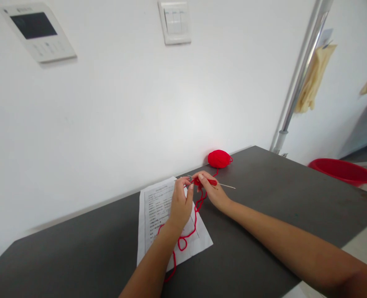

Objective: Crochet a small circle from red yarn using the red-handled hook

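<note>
My left hand [181,203] and my right hand [213,191] meet above a printed sheet of paper [158,215] on a dark grey table [264,207]. Both are pinched on a small piece of red knitting [198,181] on thin knitting needles [226,186]; one needle tip sticks out to the right past my right hand. Red yarn [188,234] hangs from the work, loops over the paper and my left wrist, and another strand runs back to a red yarn ball [219,159] by the wall.
A white wall rises just behind the table, with an intercom panel [37,31] and a light switch [174,21]. A metal pole [298,82] stands at the table's far right corner. A red basin [341,170] sits beyond the right edge.
</note>
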A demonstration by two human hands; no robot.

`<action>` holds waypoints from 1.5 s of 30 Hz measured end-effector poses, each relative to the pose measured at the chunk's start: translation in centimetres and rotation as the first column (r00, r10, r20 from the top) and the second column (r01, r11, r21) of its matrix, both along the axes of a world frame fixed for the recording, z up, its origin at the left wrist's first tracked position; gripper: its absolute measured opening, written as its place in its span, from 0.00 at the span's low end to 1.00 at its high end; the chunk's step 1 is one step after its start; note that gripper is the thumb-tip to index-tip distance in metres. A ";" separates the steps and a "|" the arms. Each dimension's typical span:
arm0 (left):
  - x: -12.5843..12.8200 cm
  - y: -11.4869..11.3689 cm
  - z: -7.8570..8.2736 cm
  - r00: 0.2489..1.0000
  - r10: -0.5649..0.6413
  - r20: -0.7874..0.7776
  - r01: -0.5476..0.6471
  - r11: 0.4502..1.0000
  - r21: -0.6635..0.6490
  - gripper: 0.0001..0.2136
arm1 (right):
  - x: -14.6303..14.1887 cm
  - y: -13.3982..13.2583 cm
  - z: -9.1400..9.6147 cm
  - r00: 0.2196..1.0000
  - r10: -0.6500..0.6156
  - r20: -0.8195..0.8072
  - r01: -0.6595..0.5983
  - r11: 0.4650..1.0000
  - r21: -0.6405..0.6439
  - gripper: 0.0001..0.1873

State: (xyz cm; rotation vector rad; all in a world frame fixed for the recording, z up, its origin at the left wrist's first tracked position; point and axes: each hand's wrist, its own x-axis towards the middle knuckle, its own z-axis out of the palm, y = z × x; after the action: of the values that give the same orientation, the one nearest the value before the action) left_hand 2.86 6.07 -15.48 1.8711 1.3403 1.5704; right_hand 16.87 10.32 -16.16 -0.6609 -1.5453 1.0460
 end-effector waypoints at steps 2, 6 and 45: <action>0.3 0.1 -1.0 0.999 -0.041 -0.034 0.039 0.998 -0.055 0.08 | 0.3 0.2 -0.1 0.999 -0.022 0.043 0.020 0.999 0.035 0.22; 0.6 0.5 -2.5 0.995 -0.094 -0.044 0.084 0.979 -0.187 0.11 | 0.7 0.5 -0.2 0.991 -0.041 0.129 0.029 0.995 0.098 0.18; 0.3 1.5 -2.3 0.637 0.049 0.769 0.271 0.920 -0.282 0.14 | 0.1 1.0 -0.7 0.988 0.113 0.103 -0.111 0.993 -0.032 0.30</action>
State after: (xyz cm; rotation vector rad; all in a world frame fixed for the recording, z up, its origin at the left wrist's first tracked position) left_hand 3.12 7.59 -17.82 0.8343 0.9803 1.6055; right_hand 16.99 11.34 -16.84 -0.6617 -1.6780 1.1321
